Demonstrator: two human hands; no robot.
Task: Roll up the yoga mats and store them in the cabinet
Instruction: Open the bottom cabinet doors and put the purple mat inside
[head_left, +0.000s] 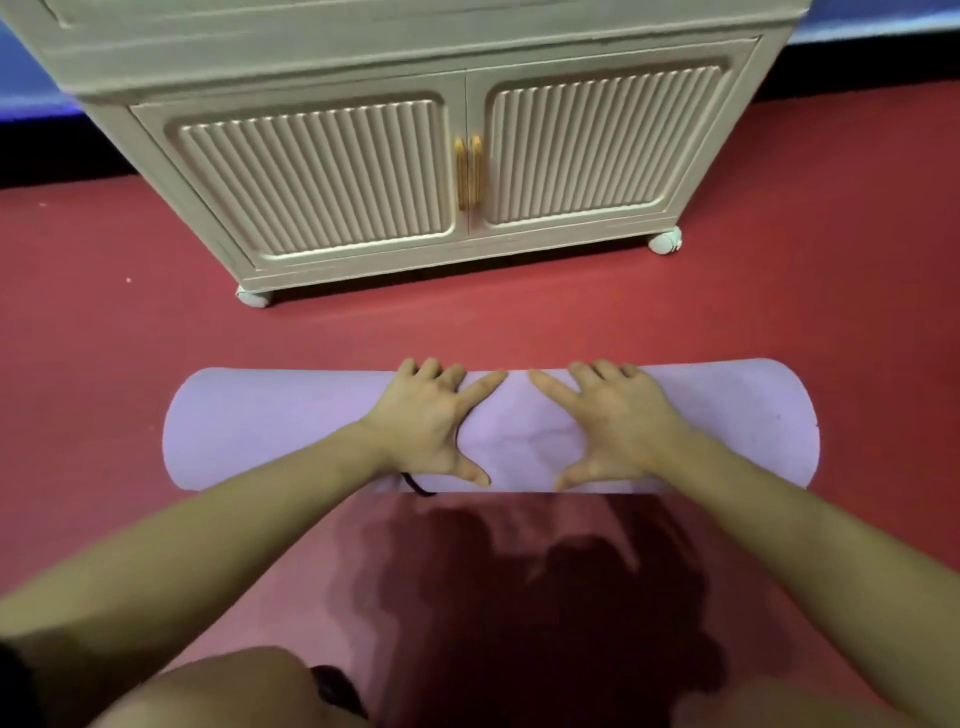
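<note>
Head view, lilac yoga mat rolled thick, left hand and right hand pressing flat, fingers spread

The cabinet top is cut off by the far edge. A black strap hides under the left hand.

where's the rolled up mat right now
In the head view the mat lies rolled on the red floor, in front of the shut cabinet, with both hands spread on top.
</note>
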